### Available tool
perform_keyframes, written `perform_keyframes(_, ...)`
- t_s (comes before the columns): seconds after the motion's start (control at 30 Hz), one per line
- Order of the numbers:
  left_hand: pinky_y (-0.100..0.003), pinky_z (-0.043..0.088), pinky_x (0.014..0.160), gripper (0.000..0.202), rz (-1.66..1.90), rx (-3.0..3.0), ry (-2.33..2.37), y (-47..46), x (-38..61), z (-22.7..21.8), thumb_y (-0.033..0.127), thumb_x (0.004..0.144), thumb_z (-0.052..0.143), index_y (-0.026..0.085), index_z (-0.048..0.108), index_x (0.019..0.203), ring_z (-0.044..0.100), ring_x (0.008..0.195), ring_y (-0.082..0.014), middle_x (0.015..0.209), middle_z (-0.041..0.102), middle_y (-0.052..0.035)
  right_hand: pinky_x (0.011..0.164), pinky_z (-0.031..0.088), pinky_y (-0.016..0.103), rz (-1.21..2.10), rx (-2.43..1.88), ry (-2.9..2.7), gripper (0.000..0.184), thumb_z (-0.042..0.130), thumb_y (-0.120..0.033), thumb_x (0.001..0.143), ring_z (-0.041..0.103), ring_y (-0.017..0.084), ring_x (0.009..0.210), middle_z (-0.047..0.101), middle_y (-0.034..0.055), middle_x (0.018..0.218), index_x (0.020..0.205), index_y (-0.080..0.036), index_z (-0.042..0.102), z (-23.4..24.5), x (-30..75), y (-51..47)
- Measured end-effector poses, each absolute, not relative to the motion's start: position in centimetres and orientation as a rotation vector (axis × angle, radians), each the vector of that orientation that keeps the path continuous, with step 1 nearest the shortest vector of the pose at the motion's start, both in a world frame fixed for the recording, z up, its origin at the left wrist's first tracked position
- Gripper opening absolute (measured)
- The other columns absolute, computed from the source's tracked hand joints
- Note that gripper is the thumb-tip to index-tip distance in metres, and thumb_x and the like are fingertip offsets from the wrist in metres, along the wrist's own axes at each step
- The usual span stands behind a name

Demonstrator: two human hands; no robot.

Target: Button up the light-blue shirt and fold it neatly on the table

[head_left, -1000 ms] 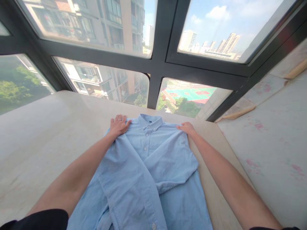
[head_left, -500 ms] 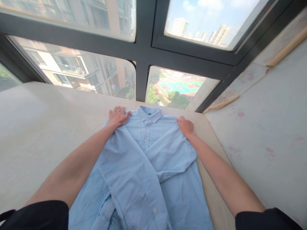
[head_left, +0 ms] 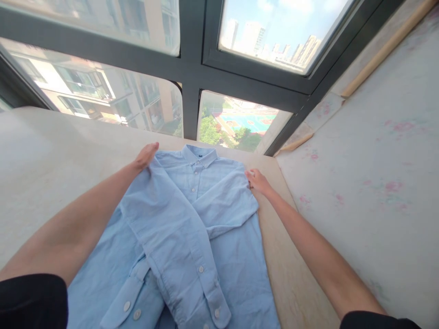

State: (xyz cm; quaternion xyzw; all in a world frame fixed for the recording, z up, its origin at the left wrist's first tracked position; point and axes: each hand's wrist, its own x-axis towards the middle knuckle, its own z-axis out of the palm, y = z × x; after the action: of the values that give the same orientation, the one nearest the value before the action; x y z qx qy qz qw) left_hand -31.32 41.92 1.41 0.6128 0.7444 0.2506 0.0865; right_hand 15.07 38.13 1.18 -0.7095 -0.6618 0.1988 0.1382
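Observation:
A light blue long-sleeved button-up shirt [head_left: 233,260] lies front up, its collar toward the window. Both sleeves are folded in across the front, the cuffs toward me. At the left shoulder edge, my left hand [head_left: 147,155] stands on its side with fingers stretched out, touching the cloth. My right hand [head_left: 259,180] is at the opposite shoulder edge, its fingers loosely bent and apart beside the fabric. I see no cloth gripped in either hand, though part of the right fingers is hard to make out.
The shirt rests on a pale stone-like sill [head_left: 51,178]. Beyond the collar rises a grey-framed window [head_left: 190,91], with buildings and a sports court outside. A flowered wall [head_left: 360,196] bounds the right side, with peeling paper [head_left: 297,142] near the corner.
Both hands have moved from lying on the shoulders to the shoulders' outer edges. My left hand has turned onto its side. The view has shifted, and more of the cuffs shows.

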Motion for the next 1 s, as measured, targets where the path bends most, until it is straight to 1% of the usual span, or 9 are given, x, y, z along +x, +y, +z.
perform_keyframes(0.07, -0.038, 0.041, 0.107, 0.048, 0.744, 1.758, 2.264, 40.6, -31.1, 1.9, 0.037, 0.101, 0.027, 0.003, 0.051, 0.125, 0.053, 0.122, -0.0223, 0.130, 0.061, -0.0144, 0.079, 0.049, 0.029, 0.641, -2.054, -1.901, 0.052, 0.039, -0.048, 0.099, 0.070, 0.020, 0.084, 0.072, 0.0118, 0.098, 0.133, -0.010, 0.046, 1.1, 16.2, 35.8)
perform_keyframes(0.13, -0.039, 0.034, 0.113, 0.049, 0.746, 1.728, 2.307, 38.6, -30.4, 2.1, 0.035, 0.099, 0.032, 0.000, 0.046, 0.130, 0.047, 0.130, -0.0235, 0.138, 0.055, -0.0171, 0.082, 0.049, 0.031, 0.542, -2.036, -1.922, 0.053, 0.043, -0.047, 0.096, 0.069, 0.022, 0.089, 0.071, 0.0131, 0.100, 0.133, -0.009, 0.047, 1.0, 17.0, 33.1)
perform_keyframes(0.27, -0.035, 0.028, 0.116, 0.052, 0.691, 1.892, 2.238, 32.5, -26.5, 1.8, 0.039, 0.099, 0.034, 0.006, 0.043, 0.138, 0.036, 0.141, -0.0228, 0.145, 0.048, -0.0169, 0.100, 0.043, 0.042, 0.083, -1.773, -2.114, 0.048, 0.047, -0.044, 0.094, 0.056, 0.029, 0.119, 0.059, 0.0193, 0.128, 0.131, -0.014, 0.052, 1.0, 15.8, 27.7)
perform_keyframes(0.37, -0.041, 0.019, 0.121, 0.056, 0.455, 2.195, 2.013, 27.5, -22.5, 1.5, 0.047, 0.098, 0.032, 0.013, 0.043, 0.141, 0.018, 0.150, -0.0241, 0.156, 0.034, -0.0132, 0.107, 0.037, 0.048, -0.051, -1.573, -2.289, 0.047, 0.043, -0.042, 0.097, 0.042, 0.031, 0.134, 0.048, 0.0201, 0.144, 0.135, -0.015, 0.051, 1.0, 12.2, 24.6)
perform_keyframes(0.43, -0.044, 0.011, 0.122, 0.061, 0.307, 2.324, 1.851, 24.7, -20.4, 1.3, 0.052, 0.098, 0.030, 0.016, 0.039, 0.146, 0.012, 0.151, -0.0240, 0.159, 0.029, -0.0116, 0.110, 0.032, 0.050, -0.073, -1.504, -2.391, 0.050, 0.043, -0.043, 0.098, 0.033, 0.032, 0.141, 0.040, 0.0197, 0.151, 0.139, -0.015, 0.048, 0.8, 9.8, 23.3)
perform_keyframes(0.5, -0.045, 0.009, 0.122, 0.067, 0.217, 2.362, 1.782, 22.6, -19.4, 1.1, 0.058, 0.096, 0.029, 0.017, 0.033, 0.150, 0.011, 0.151, -0.0247, 0.160, 0.026, -0.0111, 0.113, 0.028, 0.052, -0.077, -1.512, -2.453, 0.053, 0.042, -0.045, 0.098, 0.027, 0.033, 0.144, 0.035, 0.0200, 0.154, 0.141, -0.014, 0.047, 0.3, 8.2, 22.6)
perform_keyframes(0.6, -0.045, 0.011, 0.122, 0.075, 0.167, 2.315, 1.839, 20.7, -20.1, 0.3, 0.062, 0.095, 0.027, 0.014, 0.025, 0.154, 0.013, 0.151, -0.0268, 0.162, 0.022, -0.0131, 0.114, 0.027, 0.050, -0.039, -1.632, -2.479, 0.060, 0.039, -0.048, 0.098, 0.028, 0.034, 0.145, 0.035, 0.0240, 0.154, 0.143, -0.008, 0.044, -0.8, 8.5, 22.2)
perform_keyframes(0.73, -0.042, 0.009, 0.123, 0.073, 0.130, 2.314, 1.922, 19.4, -23.2, -0.5, 0.059, 0.097, 0.025, 0.013, 0.028, 0.153, 0.015, 0.151, -0.0259, 0.161, 0.024, -0.0132, 0.116, 0.023, 0.051, 0.023, -1.700, -2.516, 0.062, 0.033, -0.047, 0.100, 0.026, 0.033, 0.146, 0.033, 0.0231, 0.155, 0.146, -0.006, 0.039, -1.9, 11.5, 21.7)
perform_keyframes(1.0, -0.047, 0.012, 0.121, 0.072, 0.112, 2.132, 2.219, 16.7, -29.4, -0.5, 0.057, 0.098, 0.019, 0.012, 0.025, 0.154, 0.013, 0.151, -0.0269, 0.162, 0.020, -0.0132, 0.117, 0.023, 0.053, 0.061, -1.744, -2.546, 0.065, 0.027, -0.047, 0.100, 0.021, 0.031, 0.148, 0.027, 0.0198, 0.159, 0.149, -0.006, 0.032, -2.3, 14.4, 21.0)
